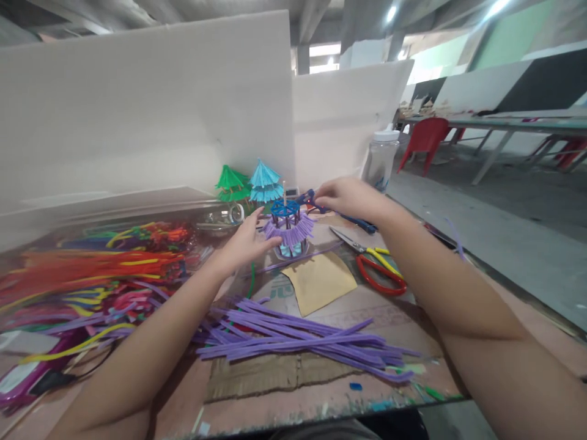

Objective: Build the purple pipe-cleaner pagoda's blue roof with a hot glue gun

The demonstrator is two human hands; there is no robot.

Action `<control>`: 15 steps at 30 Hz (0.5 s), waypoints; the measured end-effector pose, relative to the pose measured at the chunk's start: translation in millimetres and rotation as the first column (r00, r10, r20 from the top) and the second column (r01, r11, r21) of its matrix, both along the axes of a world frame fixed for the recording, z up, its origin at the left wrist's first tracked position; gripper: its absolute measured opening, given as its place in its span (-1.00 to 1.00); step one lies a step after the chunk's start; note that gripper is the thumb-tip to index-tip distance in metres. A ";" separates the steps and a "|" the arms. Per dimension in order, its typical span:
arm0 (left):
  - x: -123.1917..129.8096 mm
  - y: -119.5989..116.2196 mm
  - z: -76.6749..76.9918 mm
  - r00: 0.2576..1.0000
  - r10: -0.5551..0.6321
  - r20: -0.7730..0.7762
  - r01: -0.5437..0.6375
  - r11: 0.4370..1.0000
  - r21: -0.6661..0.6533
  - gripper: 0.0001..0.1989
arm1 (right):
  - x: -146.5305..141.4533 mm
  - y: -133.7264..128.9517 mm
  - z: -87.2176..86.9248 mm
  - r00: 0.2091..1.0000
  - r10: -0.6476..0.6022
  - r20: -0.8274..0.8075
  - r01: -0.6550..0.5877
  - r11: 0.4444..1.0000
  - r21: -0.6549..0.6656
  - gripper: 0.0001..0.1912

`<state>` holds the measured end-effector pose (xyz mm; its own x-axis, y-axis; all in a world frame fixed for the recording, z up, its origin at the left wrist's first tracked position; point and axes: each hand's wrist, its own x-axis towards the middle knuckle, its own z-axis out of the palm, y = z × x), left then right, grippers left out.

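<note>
A small round model (288,229) stands upright on the table, with a blue spoked ring on top, a purple fringe around its middle, light blue below and a pale stick rising from the centre. My left hand (253,239) is at its left side, thumb and fingers apart, holding nothing. Just right of the model, my right hand (342,197) has its fingers closed at a dark blue tool (306,197); the grip is partly hidden. Behind the model are green (232,182) and light blue (265,180) tiered cone shapes.
Purple strips (293,336) lie in front, near a tan sheet (321,281) and red-and-yellow-handled scissors (380,275). Coloured strips (101,269) cover the left side. A clear jar (381,160) stands at back right, before white panels (160,110).
</note>
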<state>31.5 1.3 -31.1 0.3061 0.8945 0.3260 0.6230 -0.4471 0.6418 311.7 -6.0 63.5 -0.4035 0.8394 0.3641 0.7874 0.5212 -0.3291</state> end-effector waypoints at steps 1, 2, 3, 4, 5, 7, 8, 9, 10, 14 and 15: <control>-0.5 1.1 -1.3 0.999 -0.020 0.028 0.020 1.000 -0.012 0.02 | -6.6 5.6 -8.4 0.999 0.026 0.028 -0.026 1.000 -0.018 -0.79; -1.1 1.9 -2.2 0.998 -0.038 0.055 0.039 0.999 -0.022 0.00 | -11.3 10.2 -15.4 0.997 0.055 0.055 -0.054 0.998 -0.030 -0.78; -1.8 2.4 -2.5 0.996 -0.050 0.074 0.052 0.998 -0.029 -0.03 | -14.4 13.6 -20.8 0.995 0.068 0.066 -0.066 0.997 -0.036 -0.78; -2.5 2.7 -2.5 0.995 -0.057 0.083 0.060 0.998 -0.036 -0.06 | -16.2 15.8 -24.5 0.995 0.077 0.071 -0.074 0.996 -0.044 -0.78; -3.2 2.8 -2.2 0.995 -0.058 0.086 0.062 0.997 -0.041 -0.08 | -17.2 16.8 -26.6 0.994 0.084 0.072 -0.080 0.995 -0.056 -0.78; -4.4 2.9 -1.6 0.996 -0.055 0.075 0.058 0.997 -0.042 -0.10 | -18.2 16.2 -27.1 0.994 0.093 0.053 -0.088 0.992 -0.087 -0.78; -4.9 3.0 -1.5 0.997 -0.052 0.065 0.054 0.998 -0.037 -0.10 | -18.8 14.9 -26.3 0.995 0.092 0.029 -0.088 0.991 -0.100 -0.79; -5.3 3.3 -1.6 0.998 -0.046 0.053 0.047 0.998 -0.029 -0.10 | -19.9 13.4 -25.4 0.996 0.089 0.001 -0.088 0.990 -0.113 -0.80; -5.7 3.7 -1.8 0.998 -0.039 0.040 0.040 0.999 -0.021 -0.10 | -21.4 11.7 -24.5 0.996 0.088 -0.025 -0.090 0.988 -0.123 -0.81; -5.4 3.9 -2.3 1.000 -0.025 0.009 0.025 1.000 -0.008 -0.07 | -28.3 7.1 -24.0 0.994 0.109 -0.029 -0.112 0.987 -0.112 -0.82; -4.6 2.9 -1.5 1.000 -0.024 0.004 0.024 1.000 -0.009 -0.06 | -29.3 7.0 -24.4 0.994 0.111 -0.013 -0.112 0.990 -0.085 -0.82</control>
